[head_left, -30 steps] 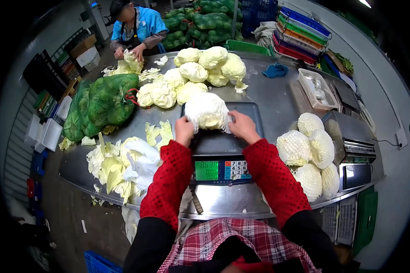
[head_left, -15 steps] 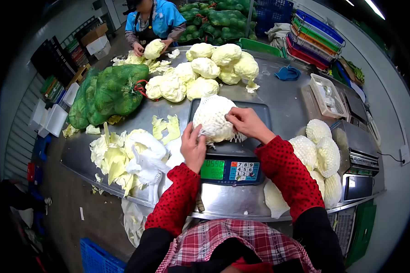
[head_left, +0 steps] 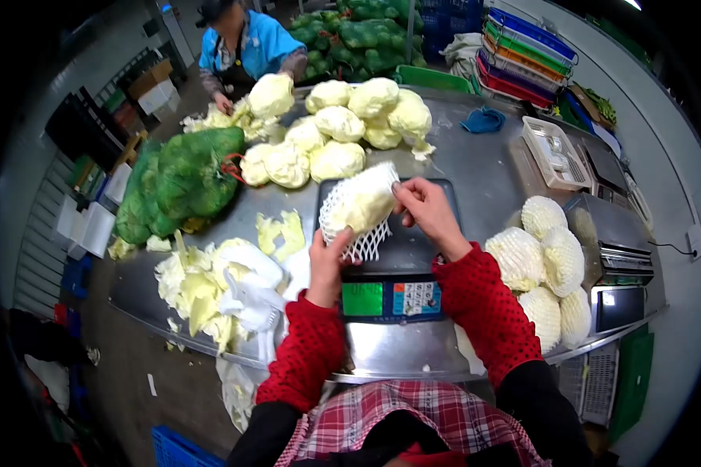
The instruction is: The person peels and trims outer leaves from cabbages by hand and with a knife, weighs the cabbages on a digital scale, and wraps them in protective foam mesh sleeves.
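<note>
Over the dark platform of a weighing scale (head_left: 419, 253), I hold a pale cabbage (head_left: 364, 208) partly covered by a white foam net sleeve (head_left: 372, 243). My left hand (head_left: 327, 261) grips its lower left side, with the thumb on top. On the right, the fingers of my right hand (head_left: 427, 208) pinch the upper right edge of the net. The net's open mesh spreads below the cabbage. In front of the platform is the scale's lit green display (head_left: 362, 299), beside its keypad.
Bare cabbages (head_left: 339, 123) are piled at the back. A green net bag (head_left: 183, 171) and loose leaves (head_left: 202, 284) lie left. Netted cabbages (head_left: 561, 265) sit right, near a white basket (head_left: 554, 154). A co-worker (head_left: 249, 47) in blue stands across the table.
The cabbage has tilted up between my hands, and its net now hangs looser with more cabbage showing. The co-worker's hand has come away from a cabbage that rests by the pile.
</note>
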Motion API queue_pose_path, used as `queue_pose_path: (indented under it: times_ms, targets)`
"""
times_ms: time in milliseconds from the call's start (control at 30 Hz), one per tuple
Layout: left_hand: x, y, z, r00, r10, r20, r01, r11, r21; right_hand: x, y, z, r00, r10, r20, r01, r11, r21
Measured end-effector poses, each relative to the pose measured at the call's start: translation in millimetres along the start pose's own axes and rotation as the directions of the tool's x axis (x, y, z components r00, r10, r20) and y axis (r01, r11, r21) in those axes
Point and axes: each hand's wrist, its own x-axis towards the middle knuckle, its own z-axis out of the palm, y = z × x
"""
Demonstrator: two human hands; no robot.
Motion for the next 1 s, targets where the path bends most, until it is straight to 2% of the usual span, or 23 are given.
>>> queue_pose_path:
  times_ms: [33,67,100,133,167,200,233,267,300,333,367,400,467,533,600,667,733,800,833,867,933,967,1000]
  targets:
    - [3.1,-1.0,-8.8,0.986,-0.116,0.116,0.119,0.993,-0.014,-12.9,-16.7,-1.9,0.994,0.006,0.107,-0.006,1.000,-0.003]
    - [5.9,-1.9,-15.2,0.958,-0.248,0.147,0.242,0.969,0.057,-12.3,-8.7,-3.6,0.994,0.037,0.105,-0.036,0.999,-0.015]
    - [11.5,-4.3,-20.0,0.962,-0.237,0.134,0.234,0.971,0.040,-4.2,2.6,-5.3,0.961,-0.236,-0.144,0.205,0.958,-0.200]
    - [17.2,0.3,-19.0,0.968,-0.216,0.126,0.214,0.976,0.030,6.2,13.3,-8.1,0.789,-0.526,-0.319,0.375,0.822,-0.429]
    - [19.9,5.9,-17.5,0.975,-0.133,0.178,0.138,0.990,-0.015,14.8,24.8,-15.5,0.735,-0.572,-0.364,0.283,0.746,-0.603]
    - [20.8,11.8,-12.7,0.957,-0.065,0.283,0.073,0.997,-0.015,28.8,52.2,-18.0,0.728,-0.579,-0.366,0.284,0.742,-0.608]
    - [22.3,4.9,-7.3,0.939,0.108,0.326,-0.212,0.929,0.304,46.1,86.6,-17.2,0.830,-0.450,-0.330,0.303,0.860,-0.411]
    - [22.0,-2.9,0.0,0.872,0.250,0.421,-0.467,0.683,0.561,56.2,101.6,-15.4,0.910,-0.326,-0.256,0.283,0.940,-0.191]
    - [18.3,-2.2,11.1,0.846,0.365,0.388,-0.531,0.504,0.682,48.2,88.9,-12.3,0.962,-0.178,-0.206,0.133,0.967,-0.216]
    - [22.0,-0.9,19.8,0.811,0.478,0.338,-0.575,0.543,0.612,42.6,67.7,-13.9,0.959,-0.184,-0.214,0.140,0.969,-0.206]
    - [39.4,-2.1,14.0,0.903,0.391,0.178,-0.428,0.783,0.452,34.2,45.8,-16.1,0.988,-0.101,-0.118,0.073,0.973,-0.217]
    - [56.0,-7.6,2.9,0.968,0.246,0.040,-0.249,0.940,0.232,29.0,37.4,-16.9,1.000,-0.010,-0.017,0.006,0.972,-0.234]
    - [61.7,-21.7,-14.0,0.965,0.263,-0.004,-0.254,0.934,0.253,31.2,52.0,-23.1,1.000,-0.028,-0.010,0.026,0.988,-0.149]
    - [55.5,-17.4,-21.3,0.979,0.202,0.034,-0.191,0.845,0.499,10.7,54.6,-22.1,0.923,-0.382,0.053,0.366,0.825,-0.430]
    - [53.4,-13.6,-23.4,0.991,0.134,0.001,-0.108,0.799,0.591,13.4,61.9,-9.1,0.917,-0.381,0.114,0.396,0.849,-0.349]
    - [62.8,-11.0,-20.5,0.919,0.395,-0.005,-0.334,0.782,0.526,26.5,65.2,6.5,0.905,-0.423,0.045,0.380,0.759,-0.528]
    - [57.3,3.5,-13.8,0.901,0.434,-0.004,-0.350,0.731,0.585,38.9,63.4,12.9,0.896,-0.443,0.028,0.382,0.738,-0.556]
    - [62.3,4.0,-22.8,0.880,0.475,0.017,-0.282,0.493,0.823,46.7,59.6,11.6,0.940,-0.337,0.061,0.317,0.788,-0.528]
    - [64.1,5.0,-27.8,0.602,0.752,0.269,-0.410,0.002,0.912,48.7,57.4,9.5,0.936,-0.342,0.082,0.334,0.792,-0.511]
    - [69.6,7.1,-31.7,0.600,0.754,0.267,-0.408,0.002,0.913,49.2,56.6,10.6,0.935,-0.344,0.086,0.338,0.791,-0.510]
    - [69.0,22.1,-24.1,0.772,0.614,0.166,-0.576,0.563,0.593,46.1,58.1,11.5,0.926,-0.375,0.039,0.333,0.765,-0.551]
    - [60.5,26.9,-14.2,0.846,0.501,0.183,-0.529,0.745,0.407,49.3,63.8,11.4,0.965,-0.254,0.058,0.252,0.852,-0.459]
    - [49.0,34.8,-3.2,0.848,0.499,0.180,-0.526,0.747,0.407,47.1,61.2,10.1,0.966,-0.251,0.061,0.251,0.852,-0.460]
